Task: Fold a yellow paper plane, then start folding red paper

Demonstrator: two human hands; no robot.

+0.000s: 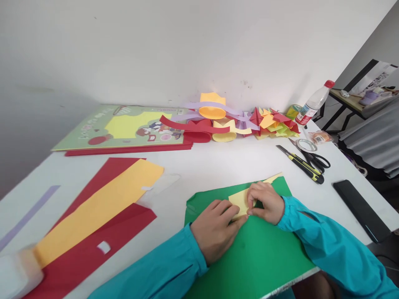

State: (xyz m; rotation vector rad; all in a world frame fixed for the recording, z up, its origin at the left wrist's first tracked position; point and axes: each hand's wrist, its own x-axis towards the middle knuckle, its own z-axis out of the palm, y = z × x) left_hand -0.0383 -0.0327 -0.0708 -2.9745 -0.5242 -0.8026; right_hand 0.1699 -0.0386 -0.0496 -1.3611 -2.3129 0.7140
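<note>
A small piece of yellow paper [239, 200] lies on a green sheet [249, 253] at the near edge of the white table [218, 166]. My left hand [216, 226] presses its fingertips onto the paper's lower left part, fingers bent. From the right, my right hand [264, 202] pinches the same paper, its fingers curled over the edge. Both arms wear teal sleeves. A thin yellow strip [273, 178] sticks out from behind the right hand.
Red and orange paper sheets [102, 207] lie at the left, with a green picture board [124, 126] behind. Folded paper shapes [237, 118] line the wall. Scissors [313, 158], a yellow-black utility knife [301, 164], a tape roll [306, 145], a bottle [313, 104] and a black phone [361, 209] sit at the right.
</note>
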